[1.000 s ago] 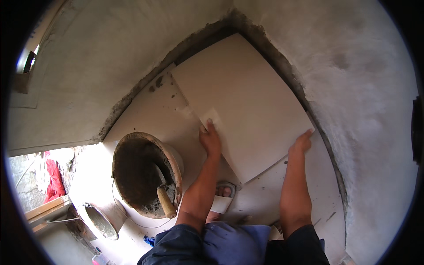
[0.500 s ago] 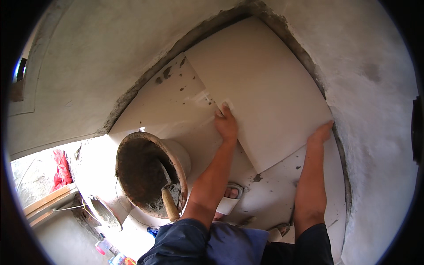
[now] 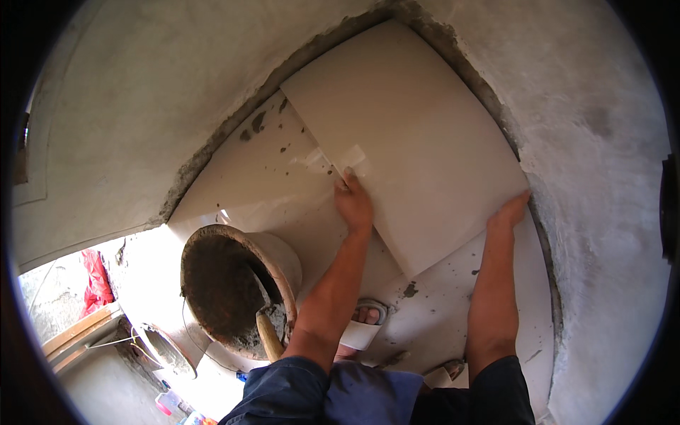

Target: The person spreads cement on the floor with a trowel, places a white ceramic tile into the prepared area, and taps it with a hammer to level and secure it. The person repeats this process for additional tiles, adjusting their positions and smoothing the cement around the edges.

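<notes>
A large pale tile (image 3: 418, 142) fills the far corner of the floor, lying over or just above other pale floor tiles (image 3: 241, 173). My left hand (image 3: 353, 203) grips its left edge, thumb on top and fingers hidden underneath. Near the right wall, my right hand (image 3: 510, 210) holds the tile's near right corner, with most of its fingers out of sight. To the left of my left forearm stands a bucket (image 3: 290, 255) with grey mortar in it. A wooden-handled trowel (image 3: 269, 336) rests inside, leaning on the rim.
Rough plaster walls (image 3: 602, 156) meet behind the tile, with a dark gap along their base. Mortar spots (image 3: 410, 289) dot the floor. My sandalled foot (image 3: 366, 322) is between my arms. A second container (image 3: 168, 348) and a red cloth or bag (image 3: 95, 283) are at left.
The tile has shifted slightly toward the far left, both hands still holding it. The whole view has also moved a little. Bucket and trowel stay in place.
</notes>
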Action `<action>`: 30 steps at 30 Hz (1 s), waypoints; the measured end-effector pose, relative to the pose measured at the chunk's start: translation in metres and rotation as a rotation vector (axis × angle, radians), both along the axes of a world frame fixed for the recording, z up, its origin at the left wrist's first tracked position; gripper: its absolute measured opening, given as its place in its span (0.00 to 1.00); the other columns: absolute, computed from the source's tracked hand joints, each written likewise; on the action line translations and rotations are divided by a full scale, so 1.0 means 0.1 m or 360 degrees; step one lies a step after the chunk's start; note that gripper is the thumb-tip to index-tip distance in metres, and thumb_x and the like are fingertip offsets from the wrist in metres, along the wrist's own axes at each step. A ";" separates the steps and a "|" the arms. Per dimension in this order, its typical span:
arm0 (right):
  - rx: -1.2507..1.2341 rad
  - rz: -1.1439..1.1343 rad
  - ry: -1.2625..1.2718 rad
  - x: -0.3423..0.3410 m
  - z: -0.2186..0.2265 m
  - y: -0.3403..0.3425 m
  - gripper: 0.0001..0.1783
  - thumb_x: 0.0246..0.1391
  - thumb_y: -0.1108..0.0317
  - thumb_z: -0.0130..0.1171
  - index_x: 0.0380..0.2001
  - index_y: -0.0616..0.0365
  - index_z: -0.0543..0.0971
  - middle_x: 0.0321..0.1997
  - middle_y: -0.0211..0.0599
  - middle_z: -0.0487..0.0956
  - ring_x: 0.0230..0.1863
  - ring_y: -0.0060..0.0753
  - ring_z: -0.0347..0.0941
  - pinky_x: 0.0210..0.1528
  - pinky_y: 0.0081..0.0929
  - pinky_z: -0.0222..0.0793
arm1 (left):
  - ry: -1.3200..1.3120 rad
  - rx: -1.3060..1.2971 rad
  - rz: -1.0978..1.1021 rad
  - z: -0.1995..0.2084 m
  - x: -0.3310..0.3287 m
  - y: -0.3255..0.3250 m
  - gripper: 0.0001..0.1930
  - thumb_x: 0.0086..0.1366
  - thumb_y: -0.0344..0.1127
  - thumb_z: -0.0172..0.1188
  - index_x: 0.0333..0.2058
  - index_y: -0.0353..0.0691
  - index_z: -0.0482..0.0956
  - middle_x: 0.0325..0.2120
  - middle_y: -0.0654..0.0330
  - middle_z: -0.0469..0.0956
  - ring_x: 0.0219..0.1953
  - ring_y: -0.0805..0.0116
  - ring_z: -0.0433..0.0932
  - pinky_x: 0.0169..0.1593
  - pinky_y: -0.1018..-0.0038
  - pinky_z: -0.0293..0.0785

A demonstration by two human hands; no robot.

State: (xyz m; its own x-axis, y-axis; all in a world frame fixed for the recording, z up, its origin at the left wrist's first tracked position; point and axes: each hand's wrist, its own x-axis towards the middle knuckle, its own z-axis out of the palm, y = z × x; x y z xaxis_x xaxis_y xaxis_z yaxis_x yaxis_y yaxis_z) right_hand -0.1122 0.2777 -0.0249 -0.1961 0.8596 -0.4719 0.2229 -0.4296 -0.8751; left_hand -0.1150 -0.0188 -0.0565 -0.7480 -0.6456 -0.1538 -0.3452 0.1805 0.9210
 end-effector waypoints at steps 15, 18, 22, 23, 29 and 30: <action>0.0025 0.0054 0.0040 -0.02 0.16 -0.11 0.40 0.64 0.43 0.41 0.60 0.73 0.63 0.63 0.48 0.68 0.61 0.45 0.66 0.63 0.35 0.60 | -0.0283 -0.0051 -0.0031 0.22 -0.06 -0.01 0.21 0.72 0.45 0.46 0.34 0.28 0.72 0.23 0.43 0.77 0.28 0.49 0.78 0.33 0.60 0.70; -0.0005 0.0082 0.0136 0.01 0.07 -0.06 0.40 0.65 0.43 0.41 0.60 0.73 0.63 0.63 0.48 0.68 0.61 0.44 0.66 0.63 0.35 0.60 | -0.0364 -0.0004 -0.0033 0.21 -0.06 -0.02 0.22 0.72 0.46 0.46 0.36 0.27 0.73 0.25 0.42 0.77 0.29 0.48 0.78 0.33 0.60 0.71; 0.0045 0.0093 0.0192 0.01 0.02 -0.04 0.39 0.65 0.43 0.42 0.59 0.73 0.65 0.61 0.46 0.70 0.59 0.42 0.67 0.61 0.34 0.62 | -0.0379 0.0013 -0.0004 0.17 -0.07 -0.01 0.24 0.72 0.46 0.46 0.39 0.24 0.73 0.28 0.40 0.78 0.33 0.45 0.79 0.34 0.60 0.71; 0.0040 0.0081 0.0188 0.00 0.03 -0.05 0.39 0.65 0.43 0.42 0.59 0.73 0.65 0.61 0.46 0.70 0.58 0.42 0.68 0.60 0.34 0.62 | -0.0367 0.0011 0.0018 0.16 -0.06 -0.01 0.24 0.72 0.46 0.46 0.39 0.23 0.73 0.29 0.39 0.78 0.34 0.44 0.79 0.35 0.60 0.72; -0.0042 -0.0003 0.0035 -0.04 0.10 -0.11 0.38 0.64 0.43 0.42 0.57 0.74 0.67 0.60 0.47 0.71 0.56 0.43 0.70 0.58 0.33 0.65 | -0.0168 -0.0147 -0.0031 0.06 -0.04 -0.03 0.23 0.72 0.45 0.46 0.39 0.23 0.72 0.27 0.40 0.78 0.30 0.43 0.77 0.34 0.58 0.71; -0.0040 -0.0001 0.0039 -0.05 0.11 -0.12 0.38 0.64 0.43 0.42 0.57 0.74 0.67 0.60 0.48 0.71 0.56 0.43 0.70 0.58 0.33 0.65 | -0.0179 -0.0093 -0.0041 0.05 -0.03 -0.03 0.23 0.72 0.45 0.46 0.38 0.23 0.72 0.27 0.40 0.78 0.30 0.43 0.77 0.33 0.58 0.71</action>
State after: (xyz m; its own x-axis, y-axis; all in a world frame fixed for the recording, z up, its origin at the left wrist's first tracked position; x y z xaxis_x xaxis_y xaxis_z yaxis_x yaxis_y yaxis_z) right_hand -0.1171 0.2661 -0.0143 -0.2077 0.8475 -0.4885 0.2012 -0.4517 -0.8692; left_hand -0.1181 -0.0219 -0.0518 -0.7446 -0.6367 -0.2004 -0.4403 0.2428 0.8644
